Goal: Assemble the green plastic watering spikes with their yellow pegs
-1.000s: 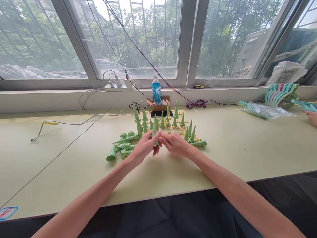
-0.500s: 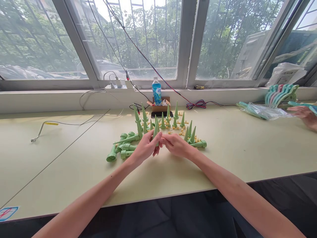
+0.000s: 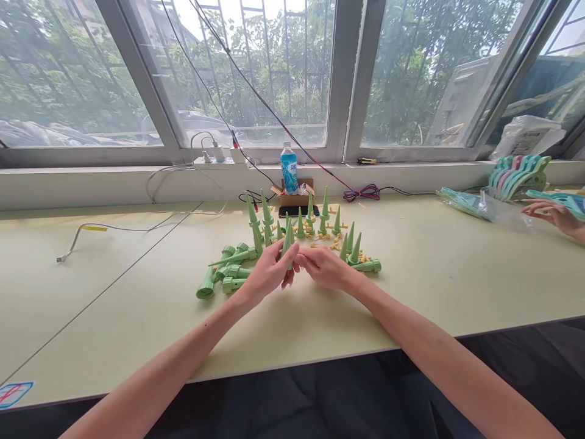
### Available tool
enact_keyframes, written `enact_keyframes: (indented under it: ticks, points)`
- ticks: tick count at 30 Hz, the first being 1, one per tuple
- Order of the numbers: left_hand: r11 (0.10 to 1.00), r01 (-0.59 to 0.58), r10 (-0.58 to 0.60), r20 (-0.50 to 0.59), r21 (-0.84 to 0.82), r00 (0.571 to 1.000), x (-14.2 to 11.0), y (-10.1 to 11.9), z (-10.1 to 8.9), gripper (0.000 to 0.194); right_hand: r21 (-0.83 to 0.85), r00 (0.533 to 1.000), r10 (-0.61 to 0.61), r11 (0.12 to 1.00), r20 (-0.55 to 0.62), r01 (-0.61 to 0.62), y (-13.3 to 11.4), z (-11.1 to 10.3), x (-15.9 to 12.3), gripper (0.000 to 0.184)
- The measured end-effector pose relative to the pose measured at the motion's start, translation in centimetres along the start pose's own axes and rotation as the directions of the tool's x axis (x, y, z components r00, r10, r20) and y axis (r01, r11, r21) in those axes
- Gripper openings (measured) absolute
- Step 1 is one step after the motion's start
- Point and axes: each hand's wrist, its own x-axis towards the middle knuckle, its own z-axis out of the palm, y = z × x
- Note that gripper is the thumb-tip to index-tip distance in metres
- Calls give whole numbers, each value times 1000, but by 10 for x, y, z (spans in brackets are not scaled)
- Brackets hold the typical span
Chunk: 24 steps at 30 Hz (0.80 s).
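My left hand [image 3: 270, 266] is closed around a green plastic watering spike [image 3: 287, 239], its pointed end up. Against the side of that spike, the fingers of my right hand [image 3: 323, 266] are pinched together; whatever is between them is hidden. Behind my hands stand several more green spikes [image 3: 300, 224], points up, with small yellow valve pieces [image 3: 337, 246] scattered among them. To the left lies a pile of loose green spikes [image 3: 236, 271], some with their round open ends showing. One more spike [image 3: 368, 266] lies flat beside my right wrist.
A blue-labelled bottle [image 3: 289, 169] stands by a small cardboard box [image 3: 297, 200], with a dark phone [image 3: 286, 211] in front. Cables [image 3: 362, 193] run along the sill. At right, another person's hand [image 3: 555, 214] is near hangers [image 3: 518, 175] and plastic bags [image 3: 503, 208]. A white cable [image 3: 132, 228] crosses the left side.
My hands and the spike have hardly moved. At the right, the other person's hand has shifted left with fingers spread, and the clear bag there has moved.
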Motion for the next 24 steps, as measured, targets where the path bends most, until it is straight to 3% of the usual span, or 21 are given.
enact_keyframes:
  ticks: [13,19,24]
  points:
    - [994,-14,14,1,110,1000,1,-2,-1,38,-74,1000,-10,997,8,10,-1,-2,-1,35]
    - [963,-49,26,87,266,996,-1,-6,-1,33,-122,994,47,992,94,-35,0,-4,0,32]
    - [981,-43,37,39,188,999,-2,-2,2,42,-73,998,46,996,39,-43,-1,-2,1,45]
